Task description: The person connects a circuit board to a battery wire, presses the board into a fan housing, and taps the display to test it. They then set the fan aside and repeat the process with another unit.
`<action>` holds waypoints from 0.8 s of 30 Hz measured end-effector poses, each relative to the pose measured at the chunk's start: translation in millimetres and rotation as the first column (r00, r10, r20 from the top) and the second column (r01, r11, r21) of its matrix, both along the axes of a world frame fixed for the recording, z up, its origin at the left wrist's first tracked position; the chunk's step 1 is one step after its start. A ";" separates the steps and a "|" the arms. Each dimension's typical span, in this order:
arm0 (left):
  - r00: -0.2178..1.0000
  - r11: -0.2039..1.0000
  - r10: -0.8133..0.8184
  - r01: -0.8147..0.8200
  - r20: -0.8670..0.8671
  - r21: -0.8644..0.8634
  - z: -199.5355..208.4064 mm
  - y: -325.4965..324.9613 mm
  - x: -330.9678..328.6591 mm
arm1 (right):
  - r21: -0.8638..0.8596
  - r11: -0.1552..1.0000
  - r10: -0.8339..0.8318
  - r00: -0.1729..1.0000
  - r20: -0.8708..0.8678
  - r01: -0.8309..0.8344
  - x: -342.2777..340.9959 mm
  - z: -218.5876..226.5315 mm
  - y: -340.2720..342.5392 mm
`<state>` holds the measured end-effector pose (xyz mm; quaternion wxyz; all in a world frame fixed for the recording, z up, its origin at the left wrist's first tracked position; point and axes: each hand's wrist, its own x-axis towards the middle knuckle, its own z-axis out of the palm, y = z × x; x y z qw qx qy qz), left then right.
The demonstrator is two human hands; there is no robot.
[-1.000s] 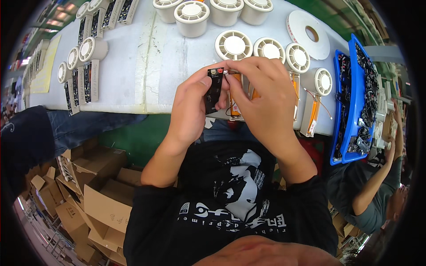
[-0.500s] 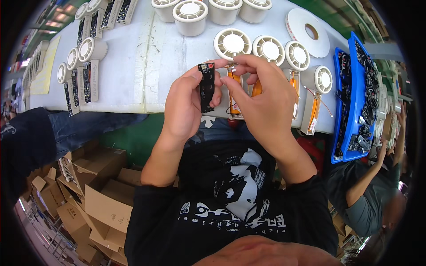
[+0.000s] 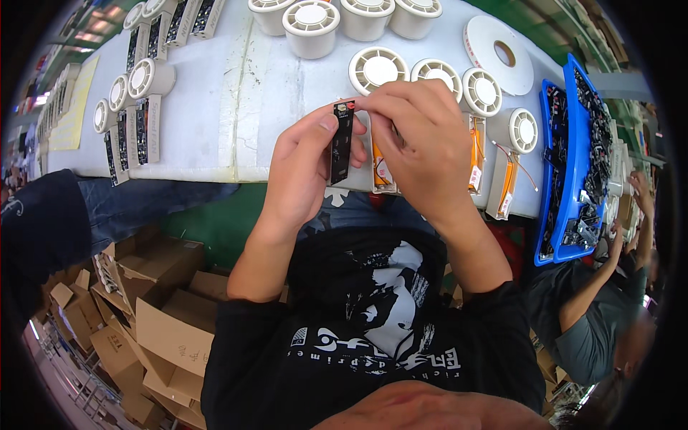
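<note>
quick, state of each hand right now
Left hand: closed, holding a black circuit board.
Right hand: at the board's far end; whether gripping cannot be told.

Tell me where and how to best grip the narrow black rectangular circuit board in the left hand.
Probably by the two long edges, coming from the left: the narrow black rectangular circuit board is flat and elongated. The left hand holds it so, thumb at one edge, fingers showing past the other. That leaves the small red connector at the far end open to the right hand.
</note>
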<state>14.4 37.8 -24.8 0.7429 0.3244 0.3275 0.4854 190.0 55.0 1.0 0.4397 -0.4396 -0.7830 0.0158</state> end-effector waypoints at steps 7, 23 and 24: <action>0.998 0.998 0.057 -0.058 -0.019 -0.026 2.9 -2.4 4.0 | -0.144 0.989 0.010 0.997 -0.072 -0.021 -1.4 -0.2 -6.2; 0.966 0.991 -0.003 0.038 -0.259 0.131 -1.7 7.1 -4.7 | -0.061 0.997 0.049 0.981 0.185 -0.038 15.2 15.0 1.8; 0.966 0.991 -0.002 0.037 -0.259 0.131 -0.9 9.6 -8.3 | -0.072 0.995 0.076 0.975 0.209 -0.063 16.6 15.7 3.4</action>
